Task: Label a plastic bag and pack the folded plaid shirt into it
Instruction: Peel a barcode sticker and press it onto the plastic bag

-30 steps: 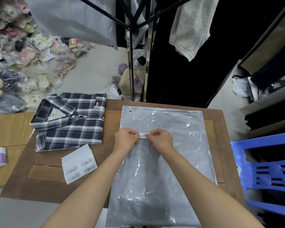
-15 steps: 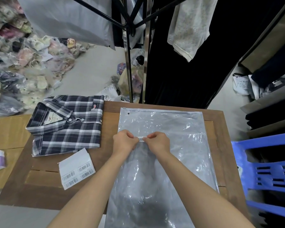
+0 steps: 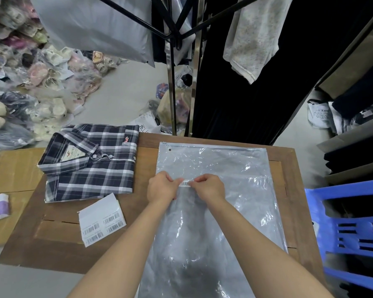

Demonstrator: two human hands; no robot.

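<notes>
A clear plastic zip bag (image 3: 220,168) lies flat on the wooden table (image 3: 60,239), its zipper edge at the far side. My left hand (image 3: 162,187) and my right hand (image 3: 210,187) both pinch a small white barcode label (image 3: 186,183) over the bag's upper middle. The folded navy and white plaid shirt (image 3: 91,162) lies on the table to the left of the bag, collar to the left. A white sheet of barcode labels (image 3: 102,220) rests in front of the shirt.
A blue plastic chair (image 3: 353,231) stands at the right of the table. A metal garment rack (image 3: 172,82) with hanging clothes rises just behind it. Bagged goods are piled on the floor at the far left. A cardboard sheet (image 3: 11,171) adjoins the table's left side.
Both hands stay at the bag's upper middle with the label between them; the label's barcode side now shows more clearly. The camera has shifted slightly.
</notes>
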